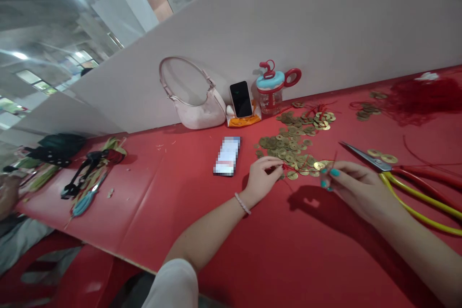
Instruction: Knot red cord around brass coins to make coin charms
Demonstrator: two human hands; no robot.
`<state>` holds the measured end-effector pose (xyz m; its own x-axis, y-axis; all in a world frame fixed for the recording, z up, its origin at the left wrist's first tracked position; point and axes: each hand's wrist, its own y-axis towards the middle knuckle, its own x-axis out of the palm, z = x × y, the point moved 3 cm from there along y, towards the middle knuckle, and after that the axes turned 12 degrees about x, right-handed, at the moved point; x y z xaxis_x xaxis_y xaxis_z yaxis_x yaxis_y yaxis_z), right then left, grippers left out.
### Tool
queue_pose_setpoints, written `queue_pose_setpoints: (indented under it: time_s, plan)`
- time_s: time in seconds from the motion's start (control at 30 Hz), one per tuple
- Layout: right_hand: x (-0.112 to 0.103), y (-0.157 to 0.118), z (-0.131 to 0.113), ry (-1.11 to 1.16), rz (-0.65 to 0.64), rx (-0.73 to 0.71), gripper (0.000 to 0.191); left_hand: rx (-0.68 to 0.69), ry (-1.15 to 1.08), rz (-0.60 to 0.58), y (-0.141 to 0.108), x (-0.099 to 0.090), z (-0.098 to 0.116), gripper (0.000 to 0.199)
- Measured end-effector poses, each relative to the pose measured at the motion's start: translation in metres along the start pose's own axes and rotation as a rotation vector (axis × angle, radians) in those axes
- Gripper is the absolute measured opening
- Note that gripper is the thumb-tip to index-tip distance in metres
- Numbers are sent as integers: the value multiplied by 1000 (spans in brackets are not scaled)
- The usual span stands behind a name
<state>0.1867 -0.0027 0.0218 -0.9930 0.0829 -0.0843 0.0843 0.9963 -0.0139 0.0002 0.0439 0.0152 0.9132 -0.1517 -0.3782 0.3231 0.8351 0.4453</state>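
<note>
- One left hand (263, 179) on my feed: thumb and finger clamped on a red cord (285, 167), at the near side of the brass coins (287, 147).
- Right hand (361, 187): fingertips together on a thin strand (335, 155); shears (373, 159) just beside.
- I see the coins strewn toward the back edge of the red table (231, 240).
- Farther out: flat-lying phone (227, 156); along that edge, pink handbag (202, 113), cup (270, 82), tangled red thread (422, 100).

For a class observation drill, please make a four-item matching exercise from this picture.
1. scissors
2. cup
3. coins
4. left hand

A. brassy, loosely heaped
B. bracelet at the wrist
C. red and yellow handles
D. blue lid

Pairs: 1-C, 2-D, 3-A, 4-B
</note>
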Motion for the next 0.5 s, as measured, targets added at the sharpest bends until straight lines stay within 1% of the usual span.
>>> queue_pose_setpoints:
  time_s: [0.1, 0.17, 0.27, 0.37, 0.5]
  plan:
    - [8, -4, -3, -160, -30, -9, 29, 46, 48, 14, 0, 0, 5, 14]
    - [14, -9, -4, -313, -51, -54, 28, 80, 77, 25, -1, 0, 9, 13]
    - [22, -17, -1, -471, -92, -117, 27, 115, 92, 47, -3, 4, 15, 13]
    - [28, -23, 5, -577, -124, -152, 25, 118, 76, 73, -7, 10, 18, 13]
    - [31, -25, 8, -628, -79, -184, 24, 96, 38, 79, -11, 19, 21, 14]
